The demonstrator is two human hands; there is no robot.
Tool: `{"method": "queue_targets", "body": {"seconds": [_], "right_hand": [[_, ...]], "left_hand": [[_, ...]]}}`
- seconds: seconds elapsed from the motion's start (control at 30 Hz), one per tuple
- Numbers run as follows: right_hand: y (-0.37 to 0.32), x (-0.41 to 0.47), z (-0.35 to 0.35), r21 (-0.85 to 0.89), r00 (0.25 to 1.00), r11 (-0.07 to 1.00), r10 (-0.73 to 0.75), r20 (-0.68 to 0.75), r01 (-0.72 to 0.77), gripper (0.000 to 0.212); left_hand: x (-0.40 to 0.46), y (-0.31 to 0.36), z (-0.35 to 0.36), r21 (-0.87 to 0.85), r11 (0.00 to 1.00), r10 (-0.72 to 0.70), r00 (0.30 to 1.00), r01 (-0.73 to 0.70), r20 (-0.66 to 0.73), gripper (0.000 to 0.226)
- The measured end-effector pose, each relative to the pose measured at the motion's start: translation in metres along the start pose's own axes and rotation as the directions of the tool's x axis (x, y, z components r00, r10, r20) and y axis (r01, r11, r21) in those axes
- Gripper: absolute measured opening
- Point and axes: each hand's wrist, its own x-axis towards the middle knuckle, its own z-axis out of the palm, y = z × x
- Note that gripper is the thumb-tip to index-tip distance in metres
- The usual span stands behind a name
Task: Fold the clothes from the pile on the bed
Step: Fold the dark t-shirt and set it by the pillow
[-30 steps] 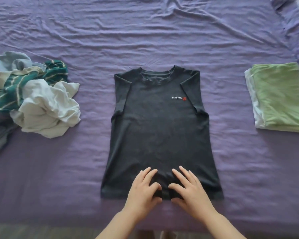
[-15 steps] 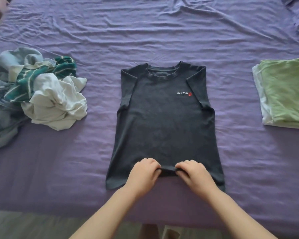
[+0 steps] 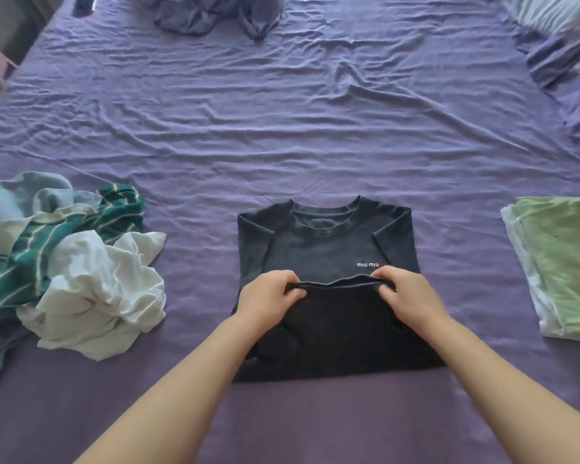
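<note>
Nearest, two bare forearms reach forward over the purple sheet of the bed point(image 3: 315, 128). Between them lies the dark grey T-shirt point(image 3: 318, 242), face up, its lower half doubled up over its middle so that the fold line runs along the near edge, just under the forearms.

The left hand point(image 3: 268, 296) grips the raised hem of the T-shirt, fingers curled over the cloth edge with the thumb beneath. The right hand point(image 3: 406, 293) pinches the same hem a little way off, its fingers likewise curled round the edge. The hem stretches in a slightly sagging line between the two hands, lifted just above the shirt's chest.

Just beyond the right hand, the small white logo point(image 3: 369, 264) on the chest shows, with its red end partly covered by the fingers. Further past both hands are the shirt's short sleeves, folded inward onto the body, and then the round collar, pointing away from the person.

Well out to the left of the left hand sits the pile of unfolded clothes point(image 3: 71, 262): a crumpled white garment on the near side, a green-and-cream striped one behind it, pale blue and grey pieces at the far left. Well out to the right of the right hand lies a folded green garment point(image 3: 563, 262) stacked on a folded white one.

Far beyond the hands, at the top edge, lies a bunched purple cloth point(image 3: 215, 11), and a striped pillow point(image 3: 556, 18) fills the far right corner.
</note>
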Motion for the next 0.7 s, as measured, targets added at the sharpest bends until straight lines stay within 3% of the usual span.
{"method": "queue_targets", "body": {"seconds": [0.13,0.33,0.53,0.7], "right_hand": [[-0.012,0.045,-0.005,0.176,0.985,0.981,0.108,-0.134,-0.083,0.011],[0.003,0.069,0.006,-0.190,0.975,0.957,0.212,-0.064,-0.221,0.023],[-0.004,0.084,-0.014,-0.113,0.960,0.962,0.228,-0.160,-0.247,0.022],[-0.015,0.119,-0.024,-0.090,0.948,0.965,0.220,-0.228,-0.246,0.021]], "left_hand": [[0.048,-0.009,-0.016,-0.101,0.993,-0.071,0.997,0.069,-0.019,0.021],[0.071,-0.032,-0.006,0.039,0.976,-0.215,0.977,0.215,0.000,0.016],[0.092,-0.030,-0.023,-0.075,0.980,-0.190,0.979,0.185,-0.073,0.022],[0.129,-0.024,-0.042,0.040,0.985,-0.159,0.975,0.167,-0.155,0.023]]}}
